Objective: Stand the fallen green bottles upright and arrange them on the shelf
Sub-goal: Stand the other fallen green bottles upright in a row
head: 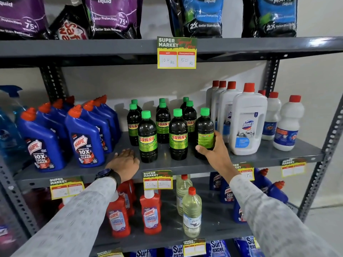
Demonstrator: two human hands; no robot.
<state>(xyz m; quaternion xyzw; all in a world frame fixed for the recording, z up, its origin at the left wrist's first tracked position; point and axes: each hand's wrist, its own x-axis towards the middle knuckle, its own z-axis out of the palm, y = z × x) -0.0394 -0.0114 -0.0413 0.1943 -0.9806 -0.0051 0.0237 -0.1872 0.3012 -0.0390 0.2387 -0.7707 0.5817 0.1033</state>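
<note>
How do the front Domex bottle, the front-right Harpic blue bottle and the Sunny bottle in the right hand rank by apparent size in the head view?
Largest to smallest:
1. Domex bottle, tallest and broadest.
2. Harpic blue bottle, a little shorter and narrower.
3. Sunny bottle, held in the right hand, clearly slimmest.
All stand near the shelf front, so nearness hardly skews this.

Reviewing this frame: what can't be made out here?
Head view, the only one:
- Back-row green bottles: labels hidden by the front bottles, so the count is uncertain.
- Right hand on the rightmost green bottle: fingers wrap behind it, unseen.
- Middle shelf price tag: handwriting too small.
- Top-shelf pouches: cut off by the upper edge.
</note>
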